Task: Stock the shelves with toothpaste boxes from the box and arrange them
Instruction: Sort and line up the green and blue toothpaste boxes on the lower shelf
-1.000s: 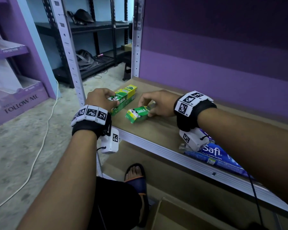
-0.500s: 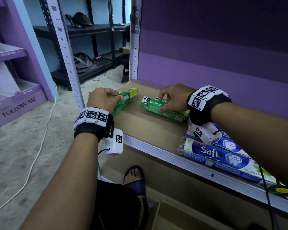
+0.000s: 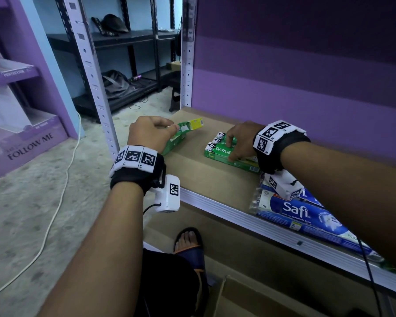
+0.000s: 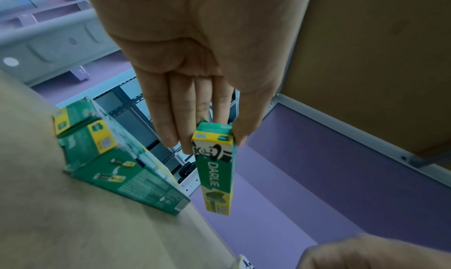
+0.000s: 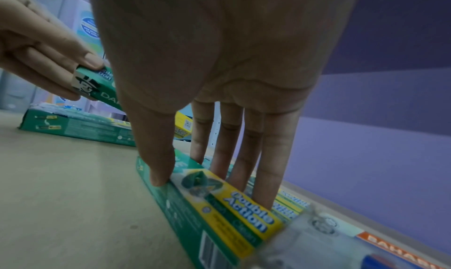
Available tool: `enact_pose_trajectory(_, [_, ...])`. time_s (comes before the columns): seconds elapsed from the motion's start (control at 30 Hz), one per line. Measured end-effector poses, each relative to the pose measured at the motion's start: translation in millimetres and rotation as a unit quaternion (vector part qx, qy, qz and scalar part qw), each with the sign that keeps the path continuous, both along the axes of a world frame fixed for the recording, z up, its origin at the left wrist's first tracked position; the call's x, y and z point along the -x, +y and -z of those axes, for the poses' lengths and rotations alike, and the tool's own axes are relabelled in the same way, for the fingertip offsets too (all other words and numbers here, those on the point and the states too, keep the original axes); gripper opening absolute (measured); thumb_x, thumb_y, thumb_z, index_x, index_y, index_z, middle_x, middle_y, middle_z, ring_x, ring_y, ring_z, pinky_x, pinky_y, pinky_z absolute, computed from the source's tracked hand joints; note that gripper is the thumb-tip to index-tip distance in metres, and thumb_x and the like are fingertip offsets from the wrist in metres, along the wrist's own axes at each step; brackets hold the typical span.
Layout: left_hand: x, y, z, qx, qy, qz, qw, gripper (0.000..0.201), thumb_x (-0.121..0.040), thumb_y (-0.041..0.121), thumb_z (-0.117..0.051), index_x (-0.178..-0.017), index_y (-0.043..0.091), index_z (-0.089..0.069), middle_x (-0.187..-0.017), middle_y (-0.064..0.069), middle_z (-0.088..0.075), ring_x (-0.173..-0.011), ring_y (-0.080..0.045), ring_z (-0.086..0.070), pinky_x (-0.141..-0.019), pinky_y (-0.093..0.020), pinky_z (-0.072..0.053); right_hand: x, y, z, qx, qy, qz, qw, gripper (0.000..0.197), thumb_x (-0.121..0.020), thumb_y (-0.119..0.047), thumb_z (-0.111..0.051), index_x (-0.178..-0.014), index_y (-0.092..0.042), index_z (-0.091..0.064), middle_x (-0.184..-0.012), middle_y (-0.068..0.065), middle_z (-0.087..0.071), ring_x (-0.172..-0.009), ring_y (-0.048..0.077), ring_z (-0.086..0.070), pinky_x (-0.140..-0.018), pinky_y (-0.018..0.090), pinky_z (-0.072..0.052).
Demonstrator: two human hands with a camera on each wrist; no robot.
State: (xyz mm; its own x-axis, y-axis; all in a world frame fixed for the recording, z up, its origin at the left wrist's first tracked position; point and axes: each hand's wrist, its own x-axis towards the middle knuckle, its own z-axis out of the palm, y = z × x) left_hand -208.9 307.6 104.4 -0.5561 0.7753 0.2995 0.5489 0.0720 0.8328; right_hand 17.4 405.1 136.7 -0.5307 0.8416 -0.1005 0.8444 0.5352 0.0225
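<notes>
My left hand [image 3: 173,130] pinches one end of a green Darlie toothpaste box [image 3: 188,126] between fingers and thumb [image 4: 240,136], holding it tilted just above the shelf's left end. Below that held box [image 4: 216,169] lies a small stack of green boxes [image 4: 117,167]. My right hand [image 3: 232,148] rests with straight fingers [image 5: 266,176] on top of a flat row of Darlie boxes [image 3: 220,151] further right, thumb against the nearest box's [image 5: 219,201] front edge. The row's right end touches a wrapped blue Safi pack [image 3: 306,213].
The brown shelf board [image 3: 204,179] has a white metal front rail and a purple back wall. An open cardboard box [image 3: 249,300] stands on the floor below, beside my sandalled foot. A white upright [image 3: 87,65] rises at the left corner.
My right hand carried its Darlie box to the right and laid it flat in the row beside the Safi pack. My left hand lifted one box off the left stack.
</notes>
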Motion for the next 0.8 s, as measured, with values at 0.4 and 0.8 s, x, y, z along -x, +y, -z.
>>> enact_pose_trajectory(0.4, [-1, -4, -2, -0.005, -0.032, 0.011, 0.999, 0.019, -0.072, 0.050, -0.076, -0.084, 0.034, -0.078, -0.067, 0.023, -0.068, -0.060, 0.015, -0.058, -0.052, 0.000, -0.037, 2, 1, 1, 0.029, -0.005, 0.021, 0.999, 0.040, -0.072, -0.029, -0.083, -0.106, -0.017, -0.066, -0.098, 0.000, -0.070, -0.090, 0.023, -0.066, -0.066, 0.023, -0.044])
enact_pose_trajectory(0.8, [-22, -10, -16, -0.083, -0.258, 0.062, 0.960, 0.021, -0.078, 0.036, -0.075, -0.067, 0.018, -0.076, -0.073, -0.012, -0.075, -0.069, -0.029, -0.074, -0.073, -0.039, -0.061, -19, -7, -7, -0.063, 0.155, -0.028, 0.986, 0.075, -0.059, -0.046, -0.089, -0.106, -0.033, -0.031, -0.105, -0.004, -0.038, -0.074, 0.023, -0.054, -0.057, 0.031, -0.040])
